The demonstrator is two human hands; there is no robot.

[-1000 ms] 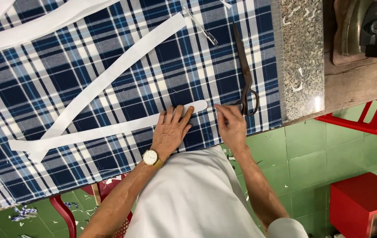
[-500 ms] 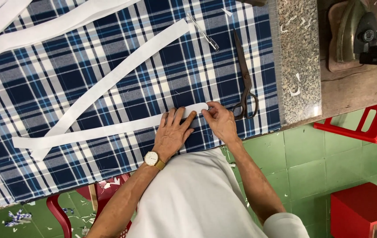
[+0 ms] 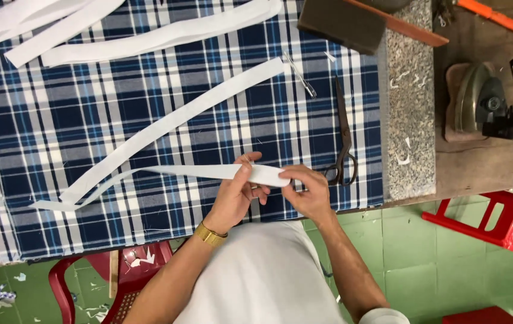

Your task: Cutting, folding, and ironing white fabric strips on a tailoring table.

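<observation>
A long white fabric strip [image 3: 196, 172] is lifted off the blue plaid cloth [image 3: 148, 114] at its right end. My left hand [image 3: 235, 192], with a gold watch on the wrist, pinches that end from the left. My right hand [image 3: 307, 192] grips the tip of the same strip from the right. The strip's far left end still rests on the cloth. A second white strip [image 3: 178, 123] lies diagonally above it. Dark scissors [image 3: 343, 141] lie on the cloth just right of my right hand.
More white strips [image 3: 148, 36] lie across the top of the cloth. A small metal clip [image 3: 301, 77] sits near the scissors. A dark block [image 3: 340, 23], a granite ledge [image 3: 409, 102] and an iron [image 3: 490, 102] stand at right. Red plastic stools [image 3: 502, 222] are below.
Both hands were pressing the strip's right end flat on the cloth; now they have lifted that end and hold it pinched between them. The view has shifted toward the table's far side.
</observation>
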